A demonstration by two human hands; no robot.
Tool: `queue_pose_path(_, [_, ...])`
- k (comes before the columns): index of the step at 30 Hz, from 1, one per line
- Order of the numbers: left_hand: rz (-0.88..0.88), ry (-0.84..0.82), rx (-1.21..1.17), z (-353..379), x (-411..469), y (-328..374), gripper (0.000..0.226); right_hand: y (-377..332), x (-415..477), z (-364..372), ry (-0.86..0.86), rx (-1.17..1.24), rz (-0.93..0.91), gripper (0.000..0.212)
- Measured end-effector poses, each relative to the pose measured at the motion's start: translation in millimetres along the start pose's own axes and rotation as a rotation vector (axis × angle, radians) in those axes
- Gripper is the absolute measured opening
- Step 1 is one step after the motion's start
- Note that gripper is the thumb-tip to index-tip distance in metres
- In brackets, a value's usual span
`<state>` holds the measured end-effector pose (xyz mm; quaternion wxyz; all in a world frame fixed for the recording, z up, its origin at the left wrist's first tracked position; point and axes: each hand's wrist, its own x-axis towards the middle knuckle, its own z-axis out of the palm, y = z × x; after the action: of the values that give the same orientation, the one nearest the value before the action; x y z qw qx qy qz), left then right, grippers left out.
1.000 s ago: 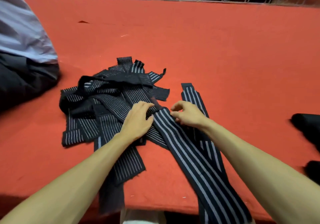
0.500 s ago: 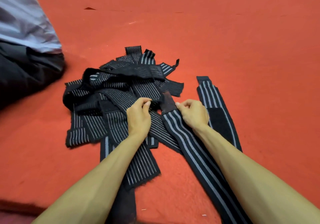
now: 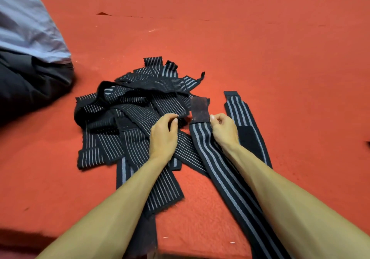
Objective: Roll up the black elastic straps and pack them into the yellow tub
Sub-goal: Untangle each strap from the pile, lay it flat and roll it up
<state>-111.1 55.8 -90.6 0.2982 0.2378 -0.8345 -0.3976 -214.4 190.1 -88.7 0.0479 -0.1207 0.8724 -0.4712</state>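
Long wide-striped strap (image 3: 220, 174) lies flat just right of the strap pile (image 3: 130, 114), with its fuzzy velcro tab (image 3: 199, 109) at the far end. Right hand (image 3: 224, 131) is curled, thumb and fingers pinching the strap's edge beside the tab. Left hand (image 3: 163, 138) is loosely curled over the pile's right edge; cannot tell if it holds anything. Strap is likely soft, light, stretchy and floppy, so best gripped at the tab end with both hands to start a tight roll. Yellow tub not in view.
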Motion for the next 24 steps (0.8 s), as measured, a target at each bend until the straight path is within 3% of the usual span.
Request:
queue_pose_path(2, [0.102, -0.079, 0.078, 2.3, -3.0, 0.6, 0.024, -4.0, -1.8, -5.8, 0.011, 0.108, 0.005, 0.024])
queue_pose_path(6, [0.212, -0.063, 0.144, -3.2, -14.7, 22.4, 0.031, -19.8, -14.9, -30.5, 0.025, 0.331, -0.037, 0.022])
queue_pose_path(9, [0.096, -0.176, -0.129, -11.7, -22.4, 57.7, 0.023, -36.2, -23.6, -58.3, 0.011, 0.474, -0.081, 0.019])
queue_pose_path(12, [0.108, -0.146, -0.324, -23.9, -30.9, 105.1, 0.002, -51.9, -35.1, -90.4, 0.018, 0.487, -0.1, 0.016])
queue_pose_path(17, [0.195, -0.053, -0.418, -26.0, -46.3, 166.4, 0.012, -68.8, -68.0, -153.0, 0.216, 0.416, -0.245, 0.016])
queue_pose_path(21, [0.327, -0.081, -0.433, -16.5, -65.1, 205.2, 0.013, -80.5, -104.6, -196.7, 0.036, 0.526, -0.292, 0.028])
queue_pose_path(24, [0.422, -0.118, -0.432, -10.5, -82.0, 230.5, 0.017, -83.1, -125.1, -226.5, -0.067, 0.69, -0.224, 0.029])
